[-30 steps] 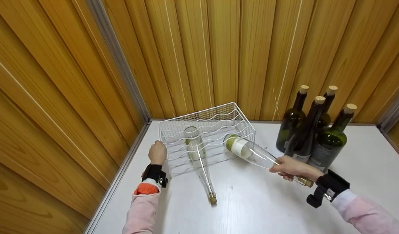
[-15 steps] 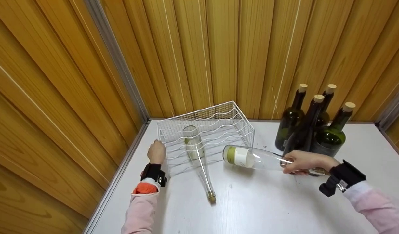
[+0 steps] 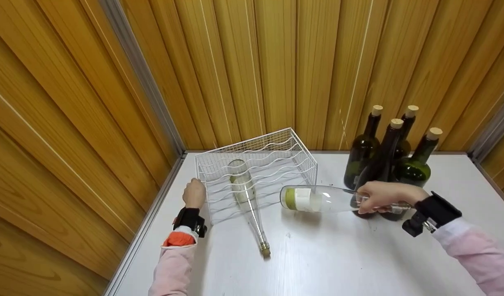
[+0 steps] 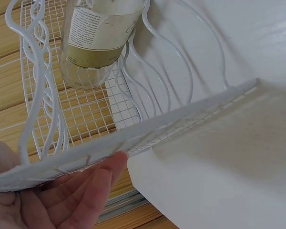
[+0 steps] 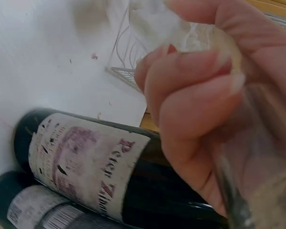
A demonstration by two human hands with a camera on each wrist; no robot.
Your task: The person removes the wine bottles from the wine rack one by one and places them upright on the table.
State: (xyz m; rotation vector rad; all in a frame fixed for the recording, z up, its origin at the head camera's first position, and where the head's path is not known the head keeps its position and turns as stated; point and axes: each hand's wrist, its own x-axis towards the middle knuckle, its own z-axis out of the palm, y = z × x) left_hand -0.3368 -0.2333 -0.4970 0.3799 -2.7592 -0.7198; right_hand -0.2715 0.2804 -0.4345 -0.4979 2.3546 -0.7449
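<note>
The right hand (image 3: 381, 195) grips a clear bottle (image 3: 319, 200) by the neck, roughly level near the rack (image 3: 260, 144) — presumably leaving the bottle's base free; the left hand (image 3: 194, 193) curls round the rack's side edge — likely to steady it.

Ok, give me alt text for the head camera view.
A person's right hand holds a clear glass bottle roughly level by the neck, its base pointing toward a white wire wine rack, whose left side the left hand grips. Another clear bottle lies in the rack, corked neck sticking out. Four corked dark wine bottles stand at right on a white table.
</note>
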